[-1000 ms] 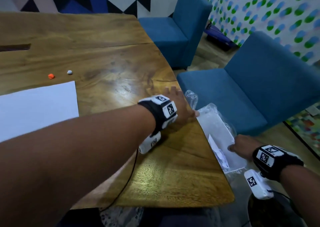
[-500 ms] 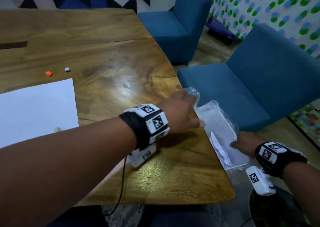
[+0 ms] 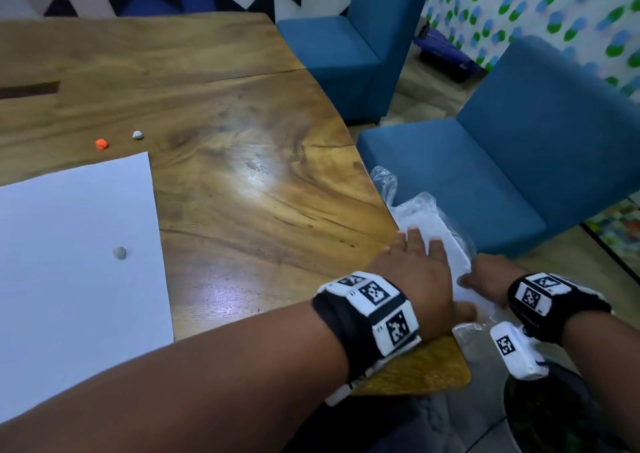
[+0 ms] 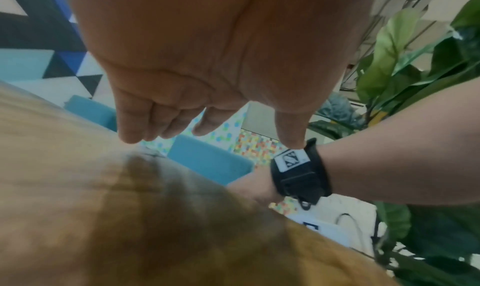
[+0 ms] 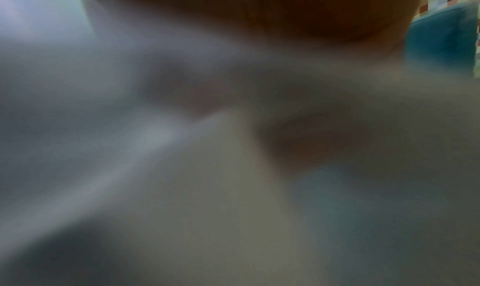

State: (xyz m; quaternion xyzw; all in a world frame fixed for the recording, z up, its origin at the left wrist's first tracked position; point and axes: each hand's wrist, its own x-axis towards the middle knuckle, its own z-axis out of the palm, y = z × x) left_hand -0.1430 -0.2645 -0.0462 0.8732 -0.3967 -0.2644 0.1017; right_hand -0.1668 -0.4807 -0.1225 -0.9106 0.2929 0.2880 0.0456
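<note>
The left hand point(image 3: 415, 272) reaches across the right edge of the desk point(image 3: 259, 182) on a long forearm stretched out from the lower left. Its fingers point(image 3: 412, 236) are straight and slightly spread, palm down. They lie flat on a white pack in clear plastic wrap point(image 3: 452, 241) without gripping it. The left wrist view shows the same hand point(image 4: 207, 65) from below, with its palm flat and the fingers point(image 4: 132, 122) extended above the wood.

The right hand point(image 3: 488, 276) is just beside the left, at the pack's outer side, off the desk edge. Its thumb rests on the white surface. Its other fingers are hidden behind the pack, so it is unclear whether they grip it. The right wrist view is too blurred to help. Both wrists wear black bands with black-and-white marker tiles.

The pack juts out past the desk edge under both hands, and its loose plastic bunches up beyond the fingertips. A blue chair point(image 3: 502, 161) stands just beyond the pack.

Well to the left of the hands a large white sheet point(image 3: 76, 262) lies on the desk, with a small grey lump point(image 3: 119, 252) on it. Beyond the sheet lie an orange lump point(image 3: 101, 144) and a whitish lump point(image 3: 138, 135).
</note>
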